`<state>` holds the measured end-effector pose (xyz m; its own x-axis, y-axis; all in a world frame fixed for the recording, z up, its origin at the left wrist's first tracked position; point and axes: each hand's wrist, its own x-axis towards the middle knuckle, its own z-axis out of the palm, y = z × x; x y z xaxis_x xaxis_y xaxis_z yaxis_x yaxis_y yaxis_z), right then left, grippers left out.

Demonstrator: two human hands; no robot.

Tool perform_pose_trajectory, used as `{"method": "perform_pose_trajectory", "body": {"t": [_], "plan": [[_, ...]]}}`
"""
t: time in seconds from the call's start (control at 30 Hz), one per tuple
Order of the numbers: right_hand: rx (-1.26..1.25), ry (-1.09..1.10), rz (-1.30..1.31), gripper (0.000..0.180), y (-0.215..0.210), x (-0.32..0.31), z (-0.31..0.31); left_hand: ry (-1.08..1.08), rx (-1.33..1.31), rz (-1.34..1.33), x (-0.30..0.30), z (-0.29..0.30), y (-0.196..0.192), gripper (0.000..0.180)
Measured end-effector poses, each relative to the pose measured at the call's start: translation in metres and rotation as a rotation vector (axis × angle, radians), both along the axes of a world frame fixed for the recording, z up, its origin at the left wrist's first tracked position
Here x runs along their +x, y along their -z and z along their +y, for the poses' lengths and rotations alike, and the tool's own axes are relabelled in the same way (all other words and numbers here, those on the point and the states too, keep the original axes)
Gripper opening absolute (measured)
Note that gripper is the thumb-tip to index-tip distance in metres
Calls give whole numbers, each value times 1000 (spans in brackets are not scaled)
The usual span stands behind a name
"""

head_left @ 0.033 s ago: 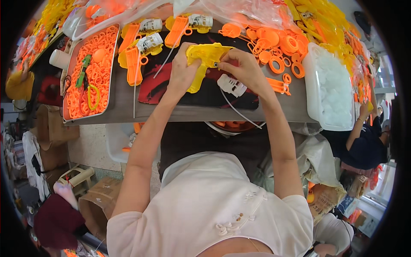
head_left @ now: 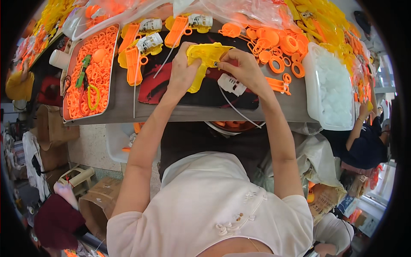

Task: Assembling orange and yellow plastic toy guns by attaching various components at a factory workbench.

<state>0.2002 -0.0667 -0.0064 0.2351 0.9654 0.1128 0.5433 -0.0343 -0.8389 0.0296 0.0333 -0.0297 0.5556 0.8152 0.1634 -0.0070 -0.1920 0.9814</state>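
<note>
My left hand (head_left: 184,70) is closed round a yellow plastic gun-shaped shell (head_left: 198,81), its thumb lying across the shell. At the shell's right side my right hand (head_left: 242,68) makes a pinch, with a small dark piece just showing at its fingertips; its kind is too small to tell. Under the right wrist, a white slotted cylinder part (head_left: 231,85) with a pale strip trailing from it lies on a dark red-and-black mat (head_left: 171,92). Beyond my left hand are several yellow-and-orange assemblies (head_left: 133,64) with white slotted cylinders.
On the left, a metal tray (head_left: 106,96) holds small orange rings and green-handled cutters (head_left: 83,70). Loose orange discs and rings (head_left: 274,43) lie at the back right, beside a white tub (head_left: 314,85) of translucent pieces. Another person (head_left: 364,141) sits at far right.
</note>
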Motion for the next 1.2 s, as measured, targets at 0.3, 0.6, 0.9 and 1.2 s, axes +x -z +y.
{"method": "perform_pose_trajectory", "body": {"t": [0.3,0.6,0.9,1.2], "plan": [[-32,142,-252,19,-13,-16,-4,10,93,32,5,-14,-10,24],[212,208,-552,19,8,-18,-8,-82,555,78,10,-30,-13,22],[-245,7,-201,30,-15,-12,6,180,-353,68,-17,-3,-8,38],[20,135,-222,25,-17,-7,-5,-275,796,337,-12,-20,16,13]]}}
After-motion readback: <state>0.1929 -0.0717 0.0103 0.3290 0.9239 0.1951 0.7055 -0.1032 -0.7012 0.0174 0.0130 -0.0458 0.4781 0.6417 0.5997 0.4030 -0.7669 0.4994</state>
